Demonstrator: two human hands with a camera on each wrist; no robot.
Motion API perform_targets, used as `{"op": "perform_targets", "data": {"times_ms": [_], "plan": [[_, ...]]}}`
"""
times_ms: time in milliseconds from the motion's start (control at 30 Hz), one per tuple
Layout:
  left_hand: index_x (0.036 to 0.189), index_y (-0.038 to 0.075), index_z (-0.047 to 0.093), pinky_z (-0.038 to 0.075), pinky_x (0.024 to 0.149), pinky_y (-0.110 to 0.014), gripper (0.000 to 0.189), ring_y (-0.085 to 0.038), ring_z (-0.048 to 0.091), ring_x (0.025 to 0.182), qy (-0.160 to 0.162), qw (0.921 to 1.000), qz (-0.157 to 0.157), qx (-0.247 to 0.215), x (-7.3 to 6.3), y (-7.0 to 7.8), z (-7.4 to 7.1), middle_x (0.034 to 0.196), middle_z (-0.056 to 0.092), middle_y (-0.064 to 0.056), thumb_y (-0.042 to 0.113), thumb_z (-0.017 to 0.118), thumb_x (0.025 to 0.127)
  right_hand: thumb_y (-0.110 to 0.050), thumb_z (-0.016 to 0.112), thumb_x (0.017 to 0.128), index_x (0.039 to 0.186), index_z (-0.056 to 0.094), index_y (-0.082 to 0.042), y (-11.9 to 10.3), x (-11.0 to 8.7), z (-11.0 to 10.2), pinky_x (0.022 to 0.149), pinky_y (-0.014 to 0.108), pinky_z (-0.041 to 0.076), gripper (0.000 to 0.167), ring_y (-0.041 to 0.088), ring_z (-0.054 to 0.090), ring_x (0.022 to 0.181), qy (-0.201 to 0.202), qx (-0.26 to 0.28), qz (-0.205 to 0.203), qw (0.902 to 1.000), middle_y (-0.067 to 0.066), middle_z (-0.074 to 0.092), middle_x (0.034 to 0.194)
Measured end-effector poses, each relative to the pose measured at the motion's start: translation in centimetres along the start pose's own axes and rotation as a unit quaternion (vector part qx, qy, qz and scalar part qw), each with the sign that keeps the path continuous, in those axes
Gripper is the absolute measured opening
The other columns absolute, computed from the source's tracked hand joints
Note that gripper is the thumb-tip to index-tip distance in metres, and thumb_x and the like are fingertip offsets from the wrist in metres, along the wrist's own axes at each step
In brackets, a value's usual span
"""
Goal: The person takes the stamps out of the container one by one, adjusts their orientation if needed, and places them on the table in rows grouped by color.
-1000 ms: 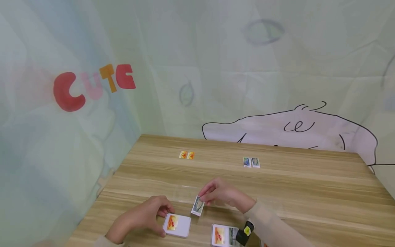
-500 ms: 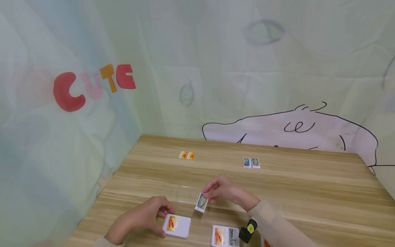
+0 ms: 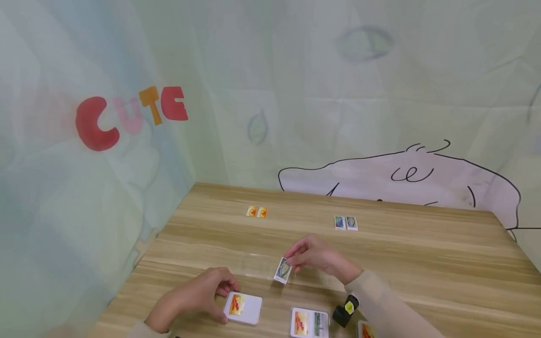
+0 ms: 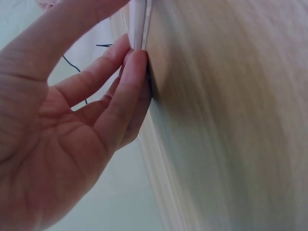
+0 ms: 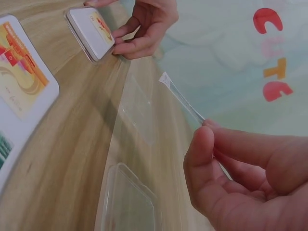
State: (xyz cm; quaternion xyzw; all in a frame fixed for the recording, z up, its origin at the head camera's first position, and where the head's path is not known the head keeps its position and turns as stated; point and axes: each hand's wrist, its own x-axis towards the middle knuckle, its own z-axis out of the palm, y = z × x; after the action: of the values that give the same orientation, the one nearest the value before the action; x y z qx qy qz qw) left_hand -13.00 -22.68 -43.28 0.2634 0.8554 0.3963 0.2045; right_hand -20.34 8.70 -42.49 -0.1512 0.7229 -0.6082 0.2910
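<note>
My right hand (image 3: 323, 258) pinches a small stamp (image 3: 283, 270) with a greenish picture and white border between thumb and fingertips, raised over the table. Seen nearly edge-on in the right wrist view, the stamp (image 5: 183, 98) juts out from the fingers. At the near left, my left hand (image 3: 196, 295) holds a flat clear case (image 3: 253, 310) by its left side, thumb at the near corner and fingers at the far one. An orange stamp (image 3: 237, 305) lies on the left half of its white insert. The left wrist view shows my fingertips against the case's edge (image 4: 139, 21).
Another case (image 3: 309, 323) with an orange and a green stamp lies at the front; a third (image 3: 366, 330) is partly hidden by my right sleeve. Clear lids (image 5: 130, 202) lie past the cases. Farther back are two orange stamps (image 3: 257, 211) and two blue-green stamps (image 3: 346, 223).
My right hand has moved right and a little away from me with the stamp, farther from the held case. The left hand and its case have stayed put.
</note>
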Motion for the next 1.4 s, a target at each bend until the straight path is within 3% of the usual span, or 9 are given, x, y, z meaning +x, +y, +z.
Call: {"op": "perform_targets", "data": {"times_ms": [667,1400], "plan": [[0.105,0.002,0.066,0.055,0.082,-0.029,0.054,-0.012,0.061,0.091,-0.003,0.9998,-0.007,-0.016,-0.1,0.1,0.0,0.102,0.06,-0.005,0.004,0.094,0.059,0.007,0.069,0.088,0.1,0.068,0.016,-0.1,-0.3,-2.2,0.065,0.028,0.056,0.015,0.012,0.062,0.062,0.017,-0.008,-0.005,0.9998,0.014,0.072,0.084],[0.104,0.002,0.065,0.055,0.082,-0.028,0.054,-0.01,0.06,0.09,-0.003,1.0,-0.009,0.002,0.0,0.3,0.0,0.101,0.06,-0.004,0.005,0.094,0.059,0.01,0.066,0.089,0.101,0.065,0.018,-0.3,-0.8,-4.0,0.063,0.024,0.055,0.015,0.013,0.063,0.064,0.028,0.012,-0.006,0.9995,0.011,0.071,0.082]]}}
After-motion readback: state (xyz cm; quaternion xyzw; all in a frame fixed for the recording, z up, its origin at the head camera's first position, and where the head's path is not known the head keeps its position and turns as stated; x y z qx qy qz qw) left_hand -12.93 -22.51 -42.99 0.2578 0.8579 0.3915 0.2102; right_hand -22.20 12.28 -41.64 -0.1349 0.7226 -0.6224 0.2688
